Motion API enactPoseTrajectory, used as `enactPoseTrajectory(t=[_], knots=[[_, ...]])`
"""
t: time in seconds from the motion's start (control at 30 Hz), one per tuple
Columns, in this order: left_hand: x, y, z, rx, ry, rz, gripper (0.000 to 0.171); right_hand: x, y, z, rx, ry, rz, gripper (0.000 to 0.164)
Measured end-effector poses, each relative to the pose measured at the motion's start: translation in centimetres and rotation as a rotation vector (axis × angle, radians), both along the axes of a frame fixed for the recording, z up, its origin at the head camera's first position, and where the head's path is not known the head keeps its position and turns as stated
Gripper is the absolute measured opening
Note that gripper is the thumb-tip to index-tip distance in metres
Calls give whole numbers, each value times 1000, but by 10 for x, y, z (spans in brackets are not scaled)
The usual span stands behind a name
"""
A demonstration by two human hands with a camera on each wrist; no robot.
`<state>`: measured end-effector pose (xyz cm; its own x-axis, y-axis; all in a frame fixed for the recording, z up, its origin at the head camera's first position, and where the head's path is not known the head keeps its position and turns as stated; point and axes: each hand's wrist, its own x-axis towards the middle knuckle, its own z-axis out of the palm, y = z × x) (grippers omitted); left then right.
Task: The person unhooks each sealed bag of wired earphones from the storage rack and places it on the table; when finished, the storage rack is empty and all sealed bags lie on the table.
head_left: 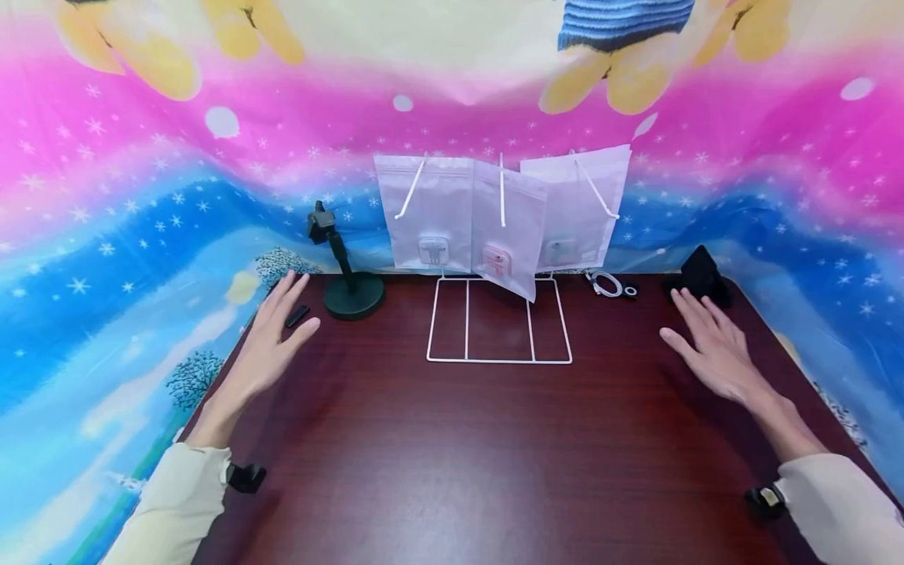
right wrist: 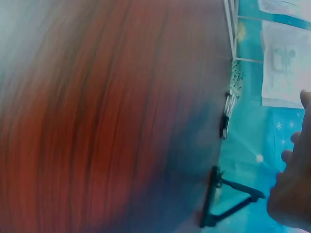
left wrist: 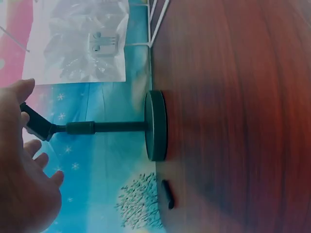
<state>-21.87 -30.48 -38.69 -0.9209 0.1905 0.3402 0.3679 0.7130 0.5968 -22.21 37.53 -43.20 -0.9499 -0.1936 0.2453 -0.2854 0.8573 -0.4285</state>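
Observation:
Fingers extended, my left hand (head_left: 271,341) hovers over the table's left side and holds nothing. Nearest to it are a dark stand with a round base (head_left: 355,297) and a small black stick-like object (head_left: 297,315). Over on the right, my right hand (head_left: 713,353) is also spread with nothing in it, in front of a black folding stand (head_left: 699,275). Between the hands, a white wire rack (head_left: 499,361) carries three pouches on its hooks: a left pouch (head_left: 441,200), a middle pouch (head_left: 515,208) and a right pouch (head_left: 593,184). Each shows a small case with what look like earphones inside.
A coiled white cable (head_left: 606,284) lies right of the rack, beside a small black item with a white ring (head_left: 631,291). The dark wooden table (head_left: 494,455) ends at a printed cloth backdrop (head_left: 466,118) at the back and both sides.

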Motion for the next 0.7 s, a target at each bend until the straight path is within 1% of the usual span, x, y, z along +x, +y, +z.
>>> enactPoseTrajectory(t=[0.1, 0.17, 0.23, 0.27, 0.33, 0.43, 0.47, 0.5, 0.57, 0.7], knots=[[-5, 5, -1, 64, -71, 20, 69, -6, -10, -2, -138, -123, 64, 74], [-9, 9, -2, 107, -103, 17, 67, -9, -17, -4, -213, -207, 99, 75], [-13, 13, -1, 157, -137, 5, 66, -11, -25, -7, -279, -285, 116, 78], [-12, 18, 3, 184, -160, -4, 65, -13, -30, -8, -312, -320, 120, 79], [-15, 22, 3, 234, -194, -20, 65, -16, -40, -10, -374, -372, 121, 81], [-21, 31, 4, 291, -244, -40, 65, -23, -56, -13, -470, -426, 120, 82], [-24, 33, 3, 303, -252, -48, 65, -26, -61, -15, -502, -432, 124, 82], [-29, 34, -1, 318, -258, -58, 65, -29, -66, -18, -531, -437, 129, 82], [-35, 41, -1, 365, -288, -87, 66, -35, -76, -23, -572, -440, 142, 80], [-48, 56, 1, 523, -382, -144, 67, -45, -93, -32, -611, -459, 156, 76]])
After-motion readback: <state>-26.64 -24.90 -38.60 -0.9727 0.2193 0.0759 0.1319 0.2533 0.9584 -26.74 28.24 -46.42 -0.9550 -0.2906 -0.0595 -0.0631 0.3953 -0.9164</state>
